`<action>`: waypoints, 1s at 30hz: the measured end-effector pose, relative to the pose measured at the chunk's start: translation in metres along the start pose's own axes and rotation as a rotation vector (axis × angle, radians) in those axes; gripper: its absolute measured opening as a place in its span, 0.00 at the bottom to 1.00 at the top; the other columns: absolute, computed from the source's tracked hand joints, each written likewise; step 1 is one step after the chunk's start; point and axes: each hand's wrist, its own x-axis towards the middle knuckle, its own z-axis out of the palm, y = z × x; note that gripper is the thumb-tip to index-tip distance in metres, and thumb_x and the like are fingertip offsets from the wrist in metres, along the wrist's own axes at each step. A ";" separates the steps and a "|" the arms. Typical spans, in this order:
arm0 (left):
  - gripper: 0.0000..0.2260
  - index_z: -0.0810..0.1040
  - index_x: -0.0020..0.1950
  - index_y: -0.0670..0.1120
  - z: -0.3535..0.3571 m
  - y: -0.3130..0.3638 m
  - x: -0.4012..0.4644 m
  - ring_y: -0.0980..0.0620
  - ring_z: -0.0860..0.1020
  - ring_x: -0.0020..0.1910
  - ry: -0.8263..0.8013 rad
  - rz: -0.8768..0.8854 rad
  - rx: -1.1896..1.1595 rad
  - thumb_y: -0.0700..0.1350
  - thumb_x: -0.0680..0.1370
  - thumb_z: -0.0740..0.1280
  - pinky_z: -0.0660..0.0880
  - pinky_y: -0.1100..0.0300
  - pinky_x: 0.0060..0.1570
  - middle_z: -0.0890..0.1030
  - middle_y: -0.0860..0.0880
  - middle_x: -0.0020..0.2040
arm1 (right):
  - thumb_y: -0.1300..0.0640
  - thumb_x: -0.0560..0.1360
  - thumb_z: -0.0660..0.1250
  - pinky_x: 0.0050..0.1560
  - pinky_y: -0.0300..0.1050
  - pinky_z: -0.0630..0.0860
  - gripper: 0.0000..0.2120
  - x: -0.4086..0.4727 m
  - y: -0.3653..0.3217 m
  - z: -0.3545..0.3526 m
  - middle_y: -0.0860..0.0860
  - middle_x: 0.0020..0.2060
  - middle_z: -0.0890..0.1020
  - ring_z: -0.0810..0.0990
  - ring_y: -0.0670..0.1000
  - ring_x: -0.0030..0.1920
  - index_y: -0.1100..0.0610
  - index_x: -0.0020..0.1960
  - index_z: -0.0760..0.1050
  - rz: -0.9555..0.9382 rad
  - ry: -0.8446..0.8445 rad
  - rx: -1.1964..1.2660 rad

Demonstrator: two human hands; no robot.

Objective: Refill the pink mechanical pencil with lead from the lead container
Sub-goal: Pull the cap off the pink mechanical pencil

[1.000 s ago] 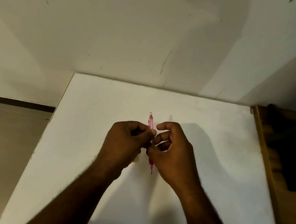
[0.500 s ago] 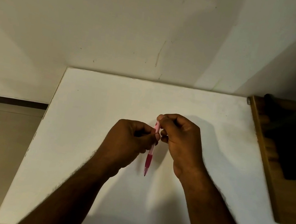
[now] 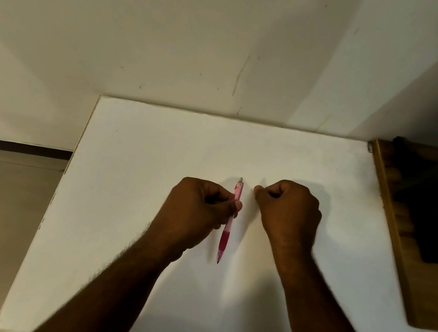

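The pink mechanical pencil stands nearly upright above the white table, tip down, with a grey end showing at its top. My left hand grips its upper barrel between thumb and fingers. My right hand is just to the right of the pencil and apart from it. Its fingers are curled into a fist with thumb and forefinger pinched, and I see nothing between them. No lead container is in view.
A wooden board or tray with a dark object on it lies along the table's right side. The wall runs behind the table's far edge, and the floor drops off at the left edge.
My right hand has come off the top of the pencil and moved right, fingers still pinched. The pencil's top now shows a grey end. My left hand keeps its hold.
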 end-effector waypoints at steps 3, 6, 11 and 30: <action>0.06 0.87 0.41 0.47 0.002 0.000 0.001 0.53 0.82 0.34 0.009 0.004 0.007 0.46 0.75 0.74 0.81 0.58 0.41 0.86 0.48 0.36 | 0.45 0.77 0.71 0.32 0.34 0.62 0.14 -0.001 -0.001 0.004 0.45 0.31 0.78 0.71 0.42 0.29 0.53 0.39 0.78 -0.007 0.007 -0.068; 0.06 0.87 0.40 0.46 0.003 -0.001 0.002 0.55 0.81 0.33 0.005 -0.001 0.017 0.46 0.75 0.74 0.81 0.59 0.40 0.86 0.48 0.36 | 0.42 0.76 0.71 0.41 0.38 0.70 0.15 -0.001 0.000 0.003 0.48 0.37 0.83 0.76 0.46 0.34 0.54 0.44 0.82 -0.014 0.002 -0.054; 0.07 0.86 0.39 0.47 0.002 -0.001 0.002 0.55 0.80 0.31 -0.016 0.004 0.025 0.47 0.75 0.74 0.79 0.60 0.39 0.86 0.48 0.35 | 0.47 0.76 0.73 0.44 0.42 0.75 0.11 0.005 -0.003 -0.020 0.39 0.31 0.80 0.80 0.44 0.36 0.50 0.38 0.80 -0.057 0.007 0.289; 0.05 0.87 0.43 0.47 0.004 -0.001 0.002 0.52 0.82 0.36 -0.057 -0.006 0.070 0.46 0.75 0.74 0.80 0.59 0.41 0.86 0.48 0.37 | 0.53 0.76 0.73 0.41 0.37 0.75 0.06 0.001 -0.012 -0.013 0.44 0.33 0.83 0.80 0.44 0.36 0.52 0.41 0.83 -0.042 -0.185 0.540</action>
